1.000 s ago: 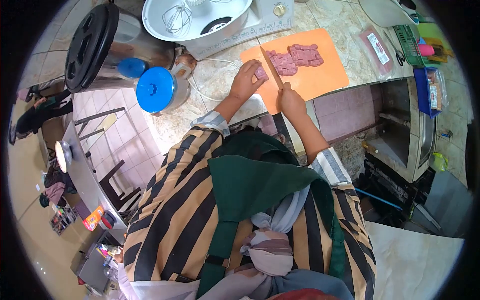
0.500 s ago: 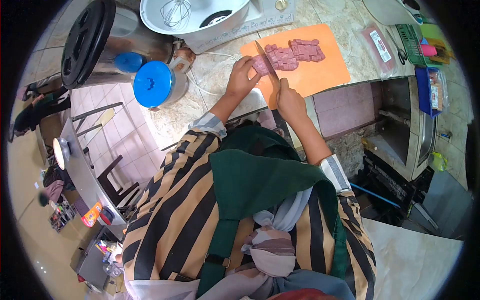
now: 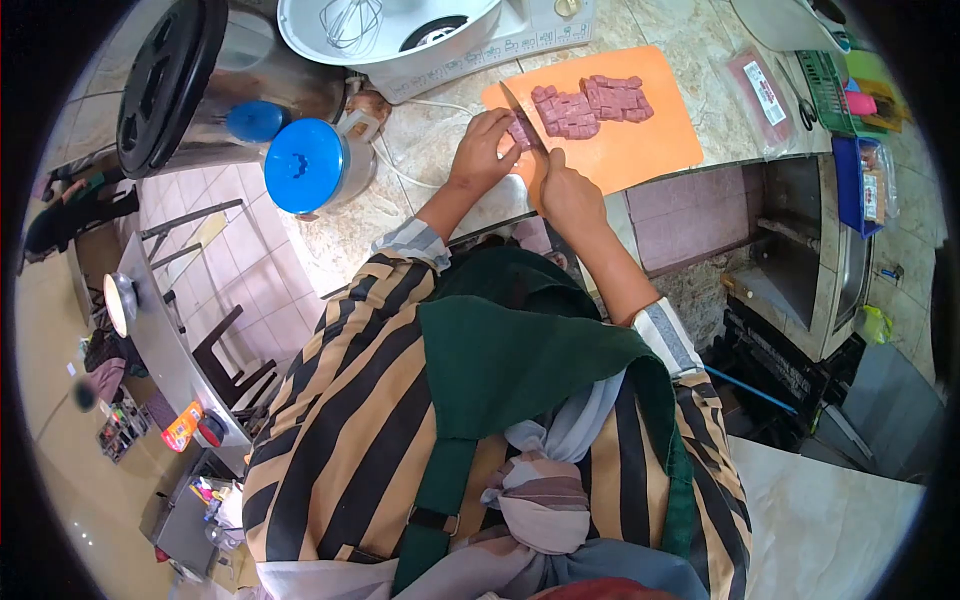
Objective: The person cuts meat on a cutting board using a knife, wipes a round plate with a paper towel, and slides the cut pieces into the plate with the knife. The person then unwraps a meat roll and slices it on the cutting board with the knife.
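My right hand [image 3: 572, 198] is wrapped round the handle of a kitchen knife [image 3: 524, 114], its blade slanting up and left across the orange cutting board [image 3: 645, 160]. Just left of the blade, the fingers of my left hand [image 3: 482, 152] hold a small remaining strip of pink meat [image 3: 519, 130] at the board's left edge. Right of the knife lie two clusters of diced meat, a nearer one [image 3: 568, 116] and a farther one [image 3: 617, 98]. My left fingertips partly cover the strip.
A white mixer bowl with a whisk [image 3: 350, 25] stands behind the board. To the left are a blue-lidded jug [image 3: 305, 165] and a large metal pot with black lid [image 3: 165, 90]. A packet of meat [image 3: 757, 100] and scissors [image 3: 800, 100] lie right. An open recess [image 3: 690, 215] breaks the counter front.
The knife and my right hand have shifted slightly left, further along the meat strip. A gap now shows between the blade and the diced cluster. My left hand keeps its hold.
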Available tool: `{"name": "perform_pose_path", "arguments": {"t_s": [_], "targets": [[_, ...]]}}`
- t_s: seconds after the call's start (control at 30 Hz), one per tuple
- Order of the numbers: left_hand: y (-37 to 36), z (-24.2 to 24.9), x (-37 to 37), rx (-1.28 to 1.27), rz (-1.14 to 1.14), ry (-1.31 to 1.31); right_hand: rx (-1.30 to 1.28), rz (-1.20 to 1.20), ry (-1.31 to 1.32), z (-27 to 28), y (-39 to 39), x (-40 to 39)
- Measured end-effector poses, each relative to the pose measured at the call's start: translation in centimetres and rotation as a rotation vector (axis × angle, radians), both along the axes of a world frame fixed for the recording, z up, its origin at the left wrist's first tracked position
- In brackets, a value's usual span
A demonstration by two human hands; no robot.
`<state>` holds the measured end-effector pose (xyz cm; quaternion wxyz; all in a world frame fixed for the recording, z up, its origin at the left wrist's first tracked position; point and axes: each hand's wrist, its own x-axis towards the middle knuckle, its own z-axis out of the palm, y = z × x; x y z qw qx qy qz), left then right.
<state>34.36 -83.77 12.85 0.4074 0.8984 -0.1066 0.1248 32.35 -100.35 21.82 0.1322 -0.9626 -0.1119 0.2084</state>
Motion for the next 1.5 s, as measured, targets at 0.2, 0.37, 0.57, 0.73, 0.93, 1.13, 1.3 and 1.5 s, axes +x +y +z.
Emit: {"name": "perform_pose_path", "arguments": {"t_s": [0.2,0.37,0.57,0.73,0.93,1.13,1.3,1.5], "targets": [[-0.2,0.3,0.0,0.023,0.025,0.021,0.004,-0.004,0.004,0.6,0.1,0.4],[-0.1,0.3,0.2,0.014,0.002,0.033,-0.015,-0.011,0.028,0.6,0.1,0.5],[0.0,0.2,0.3,0.003,-0.016,-0.010,-0.028,-0.042,0.098,0.2,0.4,0.8],[-0.1,0.0,0.3,-0.007,-0.017,-0.039,-0.009,-0.036,0.107,0.0,0.6,1.4],[-0.1,-0.1,0.3,-0.005,-0.025,-0.052,0.006,-0.056,0.124,-0.8,1.1,1.7],[-0.2,0.1,0.2,0.001,-0.013,-0.038,0.034,-0.089,0.130,-1.7,1.5,2.0],[-0.3,0.0,0.2,0.058,0.004,-0.052,0.049,-0.036,0.082,-1.1,0.7,2.0],[-0.5,-0.3,0.0,0.041,-0.002,-0.065,0.060,-0.061,0.067,-3.6,1.1,1.5]]}}
